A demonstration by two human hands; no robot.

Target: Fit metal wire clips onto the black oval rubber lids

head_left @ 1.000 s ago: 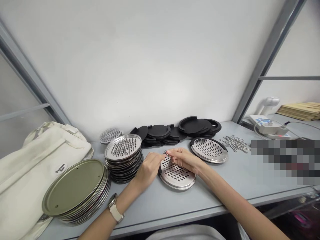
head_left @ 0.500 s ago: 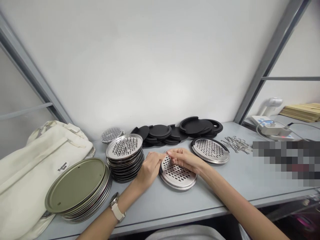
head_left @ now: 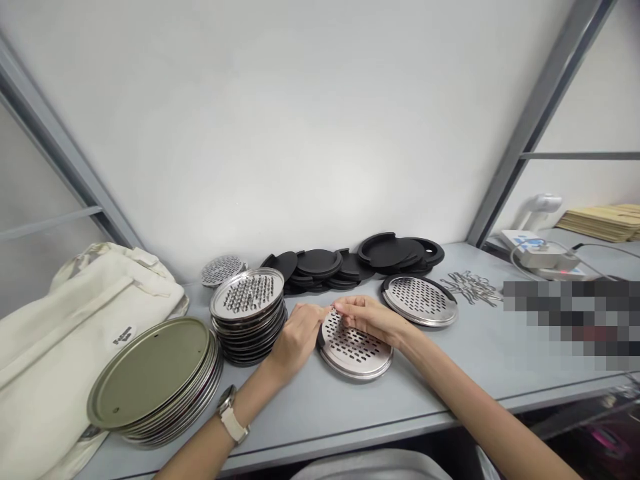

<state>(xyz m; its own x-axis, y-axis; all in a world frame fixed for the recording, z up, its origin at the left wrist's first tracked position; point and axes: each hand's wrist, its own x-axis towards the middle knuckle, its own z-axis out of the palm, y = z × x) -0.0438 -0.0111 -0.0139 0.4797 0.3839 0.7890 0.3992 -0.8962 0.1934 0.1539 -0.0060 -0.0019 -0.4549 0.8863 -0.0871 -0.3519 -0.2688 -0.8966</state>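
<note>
My left hand [head_left: 300, 337] and my right hand [head_left: 367, 317] meet at the far rim of a round metal grater [head_left: 357, 350]. The fingertips of both are pinched together around something too small and covered to make out. The grater lies flat on the table, with a black edge piece on its left side, and my right hand partly covers it. Right of my right hand lies a second round grater [head_left: 420, 301] with black edge pieces. Beside my left hand stands a stack of round graters [head_left: 249, 295], coarse-toothed on top.
Black round holders [head_left: 320, 263] lie along the wall. Thin metal wire clips [head_left: 473, 288] are heaped at the right. A stack of green round plates [head_left: 155, 373] and a cream cloth bag [head_left: 85, 300] occupy the left. A white device [head_left: 537, 250] with cables stands far right.
Both hands keep their pinch at the grater's far rim with hardly any movement. The whole view has shifted very slightly.
</note>
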